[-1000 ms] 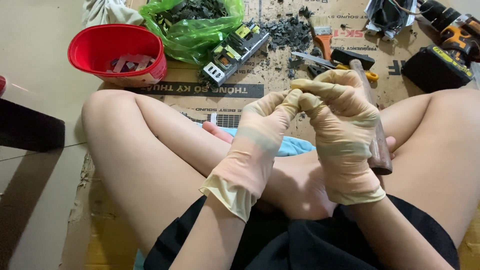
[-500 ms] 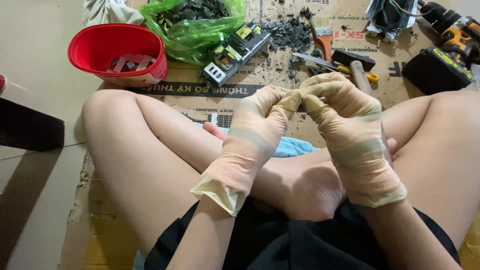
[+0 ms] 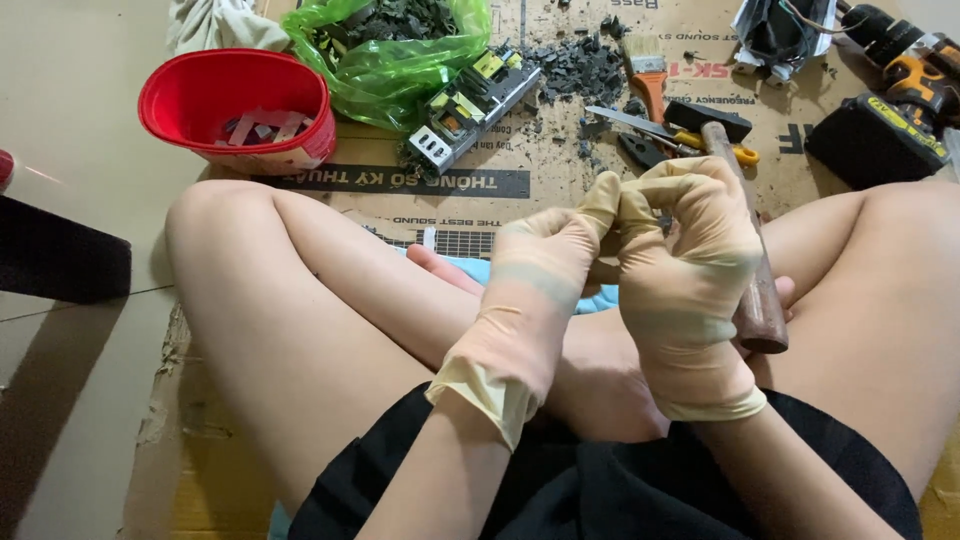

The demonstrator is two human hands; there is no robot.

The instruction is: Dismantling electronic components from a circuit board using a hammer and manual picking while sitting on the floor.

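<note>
Both of my hands wear pale latex gloves and meet above my crossed legs. My left hand [image 3: 540, 290] has its fingertips pinched against the fingers of my right hand [image 3: 690, 260], which is curled shut. Whatever lies between the fingertips is hidden. A hammer with a brown wooden handle [image 3: 757, 300] lies just behind my right hand, resting across my right leg. A light blue cloth [image 3: 470, 268] shows under my hands by my foot.
Flattened cardboard [image 3: 420, 205] covers the floor. On it are a red bowl [image 3: 190, 95] with small strips, a green bag [image 3: 400, 70] of dark scraps, a circuit board [image 3: 470, 105], a paintbrush [image 3: 648, 70], pliers [image 3: 680, 140], and a cordless drill [image 3: 900, 90].
My hands stay pressed together at the fingertips. The right wrist swung slightly right and back, and the pinch point has drifted a little to the right.
</note>
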